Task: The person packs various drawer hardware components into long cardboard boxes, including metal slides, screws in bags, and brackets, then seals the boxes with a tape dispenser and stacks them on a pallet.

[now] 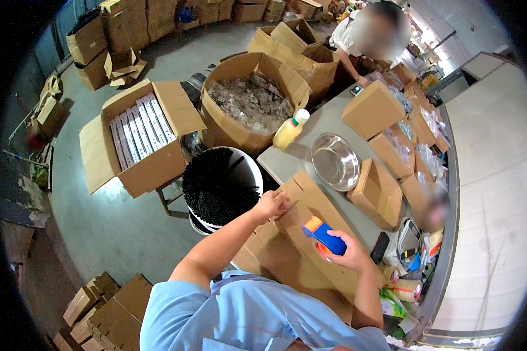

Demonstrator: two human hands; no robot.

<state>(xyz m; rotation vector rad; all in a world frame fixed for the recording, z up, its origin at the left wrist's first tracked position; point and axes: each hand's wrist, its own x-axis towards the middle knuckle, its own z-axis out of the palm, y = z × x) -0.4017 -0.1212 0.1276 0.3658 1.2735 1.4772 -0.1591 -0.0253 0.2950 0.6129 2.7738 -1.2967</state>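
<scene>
A large brown cardboard box point(316, 206) lies in front of me on the near part of the grey table, its long flaps toward me. My left hand point(271, 206) has its fingers curled over the box's left edge, near a slit in the flap. In my right hand point(352, 255) is a blue and orange tape dispenser point(332, 241), held above the box's surface. An orange-red ring shows at the dispenser's underside. The fingers of the right hand wrap round its body, partly hidden behind it.
Beyond the box stand a steel bowl point(335, 162), a yellow bottle point(291, 130) and small cartons point(376, 193). Tape rolls point(405, 289) lie at right. Left are a white bucket of black rods point(216, 184) and an open carton point(149, 167). A person point(345, 44) works at the far end.
</scene>
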